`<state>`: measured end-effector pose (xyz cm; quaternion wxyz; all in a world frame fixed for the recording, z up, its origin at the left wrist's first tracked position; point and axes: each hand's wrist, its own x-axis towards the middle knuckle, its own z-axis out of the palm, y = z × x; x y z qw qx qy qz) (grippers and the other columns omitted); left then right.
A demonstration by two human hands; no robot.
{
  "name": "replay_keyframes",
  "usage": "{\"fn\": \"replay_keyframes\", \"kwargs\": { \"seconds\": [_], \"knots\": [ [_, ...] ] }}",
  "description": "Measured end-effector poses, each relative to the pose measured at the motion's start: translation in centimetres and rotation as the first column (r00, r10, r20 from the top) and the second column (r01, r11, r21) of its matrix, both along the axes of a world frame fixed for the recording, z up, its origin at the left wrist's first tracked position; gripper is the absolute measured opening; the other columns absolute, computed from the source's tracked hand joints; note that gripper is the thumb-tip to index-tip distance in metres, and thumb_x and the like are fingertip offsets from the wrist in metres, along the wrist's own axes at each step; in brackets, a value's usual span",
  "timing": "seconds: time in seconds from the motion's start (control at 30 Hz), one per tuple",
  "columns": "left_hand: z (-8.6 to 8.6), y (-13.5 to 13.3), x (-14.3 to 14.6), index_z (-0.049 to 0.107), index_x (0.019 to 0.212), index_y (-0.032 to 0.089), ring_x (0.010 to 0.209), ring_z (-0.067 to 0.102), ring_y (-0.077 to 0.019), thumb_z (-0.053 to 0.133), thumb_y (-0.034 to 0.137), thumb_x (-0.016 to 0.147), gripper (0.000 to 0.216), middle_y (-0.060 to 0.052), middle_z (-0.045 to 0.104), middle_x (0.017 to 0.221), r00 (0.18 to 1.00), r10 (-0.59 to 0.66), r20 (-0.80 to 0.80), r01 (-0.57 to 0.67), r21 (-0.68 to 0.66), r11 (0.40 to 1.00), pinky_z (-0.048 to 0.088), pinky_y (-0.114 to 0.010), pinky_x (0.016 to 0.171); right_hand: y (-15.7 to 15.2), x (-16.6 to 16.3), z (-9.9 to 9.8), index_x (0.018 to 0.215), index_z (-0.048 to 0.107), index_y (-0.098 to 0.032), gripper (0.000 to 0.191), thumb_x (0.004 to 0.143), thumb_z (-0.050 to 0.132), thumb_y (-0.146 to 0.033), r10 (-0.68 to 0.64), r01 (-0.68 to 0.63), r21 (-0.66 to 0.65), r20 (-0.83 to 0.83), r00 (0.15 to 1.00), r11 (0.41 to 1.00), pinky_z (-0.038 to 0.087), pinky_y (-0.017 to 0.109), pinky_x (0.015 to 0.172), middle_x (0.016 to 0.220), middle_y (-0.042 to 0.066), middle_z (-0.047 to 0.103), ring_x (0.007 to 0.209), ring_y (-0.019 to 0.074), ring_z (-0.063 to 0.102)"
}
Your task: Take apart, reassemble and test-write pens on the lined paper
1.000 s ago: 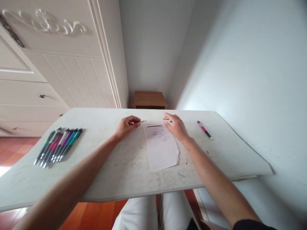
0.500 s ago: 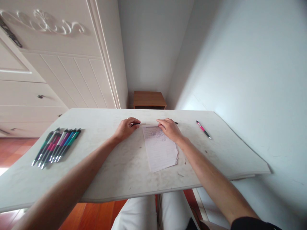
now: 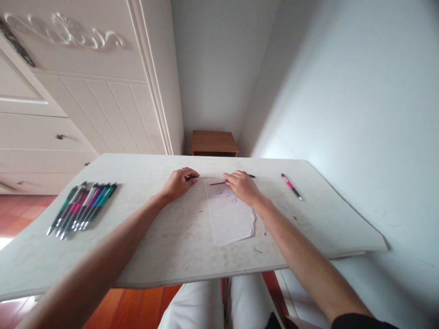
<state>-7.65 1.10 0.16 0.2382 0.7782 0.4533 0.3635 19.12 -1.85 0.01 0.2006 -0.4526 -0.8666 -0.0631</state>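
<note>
My left hand [image 3: 180, 183] is closed round a short dark pen part [image 3: 192, 177], resting at the table's far half. Just to its right, my right hand [image 3: 242, 186] pinches a thin dark pen refill [image 3: 216, 183], which points left over the top of a lined paper sheet [image 3: 231, 217]. Scribbles cover the upper part of this torn-edged sheet. Behind my right hand, the tip of a black pen piece [image 3: 252, 176] shows; the hand hides the rest of it. A pink and black pen [image 3: 291, 186] lies farther right.
Several coloured pens [image 3: 82, 208] lie side by side at the left of the white table [image 3: 154, 249]. A white cabinet [image 3: 103, 100] stands beyond on the left, a wall [image 3: 360, 114] on the right. A small wooden stand [image 3: 215, 141] is behind the table.
The pale strip that stuck out from my left fingers is now barely visible. The refill in my right hand has tilted slightly and its left end sits a little lower.
</note>
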Motion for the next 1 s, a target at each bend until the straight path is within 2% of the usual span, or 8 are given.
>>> {"fn": "replay_keyframes", "kwargs": {
  "seconds": [0.2,0.37,0.6,1.0],
  "knots": [
    [0.0,-0.1,0.0,0.073,0.085,0.021,0.077,0.063,-0.0193,0.06,0.03,0.076,0.018,-0.005,0.072,0.089,1.0,-0.016,-0.026,0.016,0.011,1.0,0.051,-0.032,0.079,-0.7,-0.9,1.2,0.107,0.069,-0.017,0.021,0.094,0.053,-0.011,0.017,-0.024,0.037,0.19,0.982,0.999,0.035,0.035,0.081,0.086,0.007,0.072,0.088,0.0218,0.056],
    [0.0,0.0,-0.2,0.073,0.086,0.021,0.077,0.063,-0.0204,0.06,0.032,0.076,0.019,-0.006,0.072,0.088,0.999,-0.01,-0.053,0.012,0.027,1.0,0.05,-0.033,0.078,-1.0,-1.8,1.6,0.105,0.068,-0.014,0.019,0.094,0.052,-0.012,-0.007,-0.012,0.069,0.269,0.963,0.998,0.034,0.036,0.08,0.088,0.011,0.068,0.092,0.0248,0.053],
    [-0.1,0.4,-1.1,0.073,0.086,0.022,0.083,0.064,-0.0219,0.057,0.035,0.08,0.021,-0.006,0.073,0.091,0.994,-0.029,-0.104,0.04,0.107,0.993,0.049,-0.036,0.086,-1.0,-1.3,1.7,0.091,0.069,-0.018,0.016,0.092,0.055,-0.011,-0.02,-0.003,0.111,0.207,0.978,0.994,0.034,0.035,0.082,0.089,0.008,0.065,0.092,0.0228,0.049],
    [-0.3,0.1,-0.4,0.073,0.087,0.022,0.081,0.064,-0.021,0.059,0.038,0.08,0.022,-0.006,0.073,0.09,0.996,-0.058,-0.064,0.061,0.052,0.997,0.049,-0.034,0.082,-0.9,-1.0,1.6,0.089,0.07,-0.019,0.017,0.09,0.057,-0.008,-0.041,0.024,0.116,0.145,0.989,0.993,0.033,0.035,0.082,0.089,0.007,0.064,0.093,0.0221,0.047]
  ]
}}
